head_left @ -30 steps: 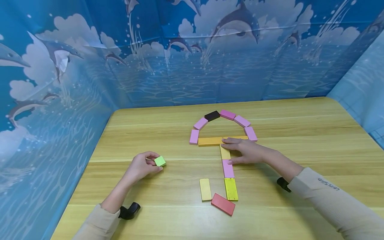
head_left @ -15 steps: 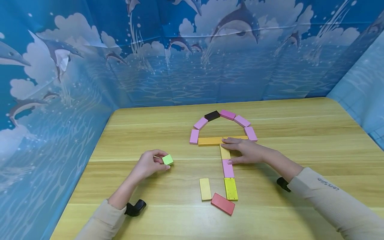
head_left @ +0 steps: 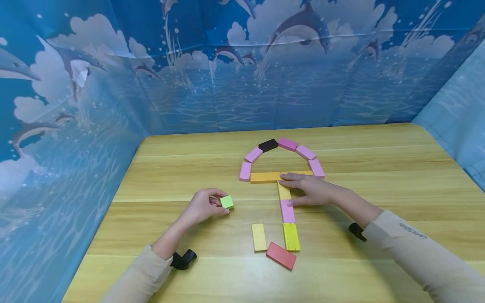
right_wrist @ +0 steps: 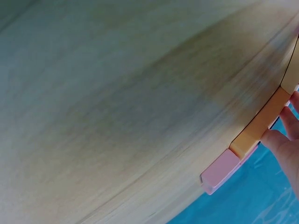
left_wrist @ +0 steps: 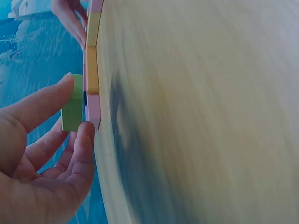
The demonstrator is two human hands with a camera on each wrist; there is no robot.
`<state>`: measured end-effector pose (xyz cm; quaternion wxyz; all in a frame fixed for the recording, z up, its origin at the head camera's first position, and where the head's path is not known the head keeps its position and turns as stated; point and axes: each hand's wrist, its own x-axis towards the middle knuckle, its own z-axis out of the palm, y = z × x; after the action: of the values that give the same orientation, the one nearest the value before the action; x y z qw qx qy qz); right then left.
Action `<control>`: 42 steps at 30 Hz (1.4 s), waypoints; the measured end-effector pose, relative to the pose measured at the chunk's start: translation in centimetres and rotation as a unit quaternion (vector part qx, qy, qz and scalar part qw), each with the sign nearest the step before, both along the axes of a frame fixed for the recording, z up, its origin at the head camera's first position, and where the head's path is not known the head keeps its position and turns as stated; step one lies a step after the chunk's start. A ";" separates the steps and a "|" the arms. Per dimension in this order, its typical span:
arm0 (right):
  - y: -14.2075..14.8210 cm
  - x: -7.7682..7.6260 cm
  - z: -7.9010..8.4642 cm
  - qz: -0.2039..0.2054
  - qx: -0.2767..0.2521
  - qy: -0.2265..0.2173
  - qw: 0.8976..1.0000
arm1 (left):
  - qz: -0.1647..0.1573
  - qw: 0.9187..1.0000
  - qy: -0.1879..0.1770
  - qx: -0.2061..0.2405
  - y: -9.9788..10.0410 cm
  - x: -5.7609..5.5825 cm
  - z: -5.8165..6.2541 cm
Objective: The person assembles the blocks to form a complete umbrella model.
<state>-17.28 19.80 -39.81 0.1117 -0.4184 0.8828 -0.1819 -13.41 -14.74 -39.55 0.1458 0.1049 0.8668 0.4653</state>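
In the head view my left hand (head_left: pixel 203 206) pinches a small light green block (head_left: pixel 227 202) between thumb and fingers, left of the block figure. The left wrist view shows the green block (left_wrist: pixel 72 112) held above the table. My right hand (head_left: pixel 313 190) rests its fingers on the figure's middle: fingertips touch the end-to-end orange blocks (head_left: pixel 264 178), and the thumb lies at the pink block (head_left: pixel 287 213). Between these is a pale orange block (head_left: pixel 284 192), partly covered. A yellow block (head_left: pixel 291 237) ends the stem, with a red block (head_left: pixel 281 256) slanting below it.
A pale yellow block (head_left: pixel 259 237) lies left of the stem. Pink blocks (head_left: pixel 305 152) and one black block (head_left: pixel 268 145) form an arc above the orange row. The wooden table (head_left: pixel 182 160) is backed by a dolphin-print curtain (head_left: pixel 235 101) behind and at the left.
My left hand has carried the green block rightward across the table, closer to the figure's stem. My right hand has stayed in place on the blocks.
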 end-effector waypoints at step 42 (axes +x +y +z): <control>0.0 0.0 0.0 -0.011 0.007 -0.006 1.000 | -0.118 0.993 0.008 -0.019 5.6 0.5 -1.4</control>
<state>-17.30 19.83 -39.77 0.1180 -0.4066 0.8881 -0.1792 -12.92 -9.13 -40.94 0.1946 0.2079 0.8579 0.4276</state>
